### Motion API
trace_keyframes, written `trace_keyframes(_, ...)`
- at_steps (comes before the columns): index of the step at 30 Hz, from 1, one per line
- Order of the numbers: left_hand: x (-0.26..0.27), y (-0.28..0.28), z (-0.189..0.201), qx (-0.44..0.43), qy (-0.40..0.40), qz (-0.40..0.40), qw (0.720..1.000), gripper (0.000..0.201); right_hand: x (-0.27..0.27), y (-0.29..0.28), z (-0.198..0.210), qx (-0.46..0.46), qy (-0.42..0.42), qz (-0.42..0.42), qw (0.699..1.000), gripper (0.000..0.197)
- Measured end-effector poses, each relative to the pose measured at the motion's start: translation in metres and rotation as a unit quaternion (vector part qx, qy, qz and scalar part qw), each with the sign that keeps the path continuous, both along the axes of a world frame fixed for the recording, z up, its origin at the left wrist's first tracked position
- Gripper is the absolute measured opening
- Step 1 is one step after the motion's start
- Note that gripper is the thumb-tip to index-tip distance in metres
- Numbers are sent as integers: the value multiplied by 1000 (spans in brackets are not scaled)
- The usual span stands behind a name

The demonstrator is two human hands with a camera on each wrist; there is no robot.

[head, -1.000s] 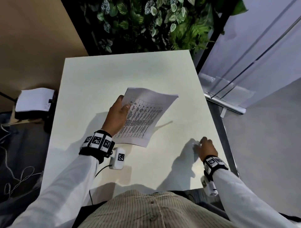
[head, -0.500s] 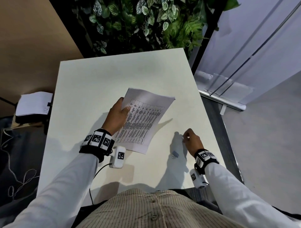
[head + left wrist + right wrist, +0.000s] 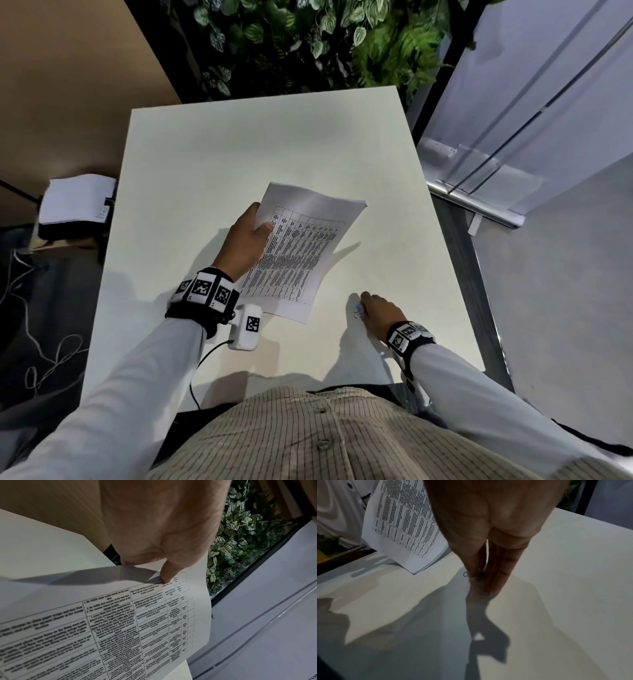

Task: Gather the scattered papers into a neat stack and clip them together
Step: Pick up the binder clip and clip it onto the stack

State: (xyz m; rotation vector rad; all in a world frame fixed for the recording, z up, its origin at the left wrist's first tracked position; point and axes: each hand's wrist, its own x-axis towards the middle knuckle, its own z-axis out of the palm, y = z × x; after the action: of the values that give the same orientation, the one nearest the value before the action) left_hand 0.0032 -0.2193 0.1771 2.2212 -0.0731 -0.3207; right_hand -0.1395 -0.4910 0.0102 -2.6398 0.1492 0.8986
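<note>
A stack of printed papers [image 3: 305,246] with a table on the top sheet is held tilted above the white table [image 3: 274,144]. My left hand [image 3: 256,229] grips its left edge, thumb on top and fingers underneath; the left wrist view shows the thumb pressing the papers [image 3: 120,615]. Near the table's front right, my right hand [image 3: 365,305] reaches down onto a small binder clip [image 3: 358,311]. In the right wrist view the thumb and fingers [image 3: 496,574] pinch the dark clip [image 3: 480,574] against the tabletop, its wire loop sticking out left. The papers [image 3: 406,520] hang just left of it.
A leafy plant wall [image 3: 308,44] stands behind the table's far edge. A glass partition with a metal rail [image 3: 479,198] runs along the right. At the left, a white box [image 3: 77,202] sits on a dark stand, with cables [image 3: 44,342] on the floor.
My right hand moved left from the table's right edge and came down on the clip, which lay free on the table half a second ago. The left hand and papers have barely moved.
</note>
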Motion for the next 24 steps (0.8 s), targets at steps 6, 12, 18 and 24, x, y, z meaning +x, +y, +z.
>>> trace_keyframes(6,-2,11,-1,-18,9,9,1000,33,21,0,16,50,-81,-106,990,12)
trace_keyframes(12,-1,19,-2,-8,10,9,1000,34,22,16,13,46,-31,-48,997,44)
trace_keyframes(18,-4,23,-3,-17,14,11,1000,32,23,17,0,38,-77,-54,995,11)
trace_keyframes(24,-2,31,-2,-20,13,-1,1000,32,50,13,48,439,-131,-390,799,15)
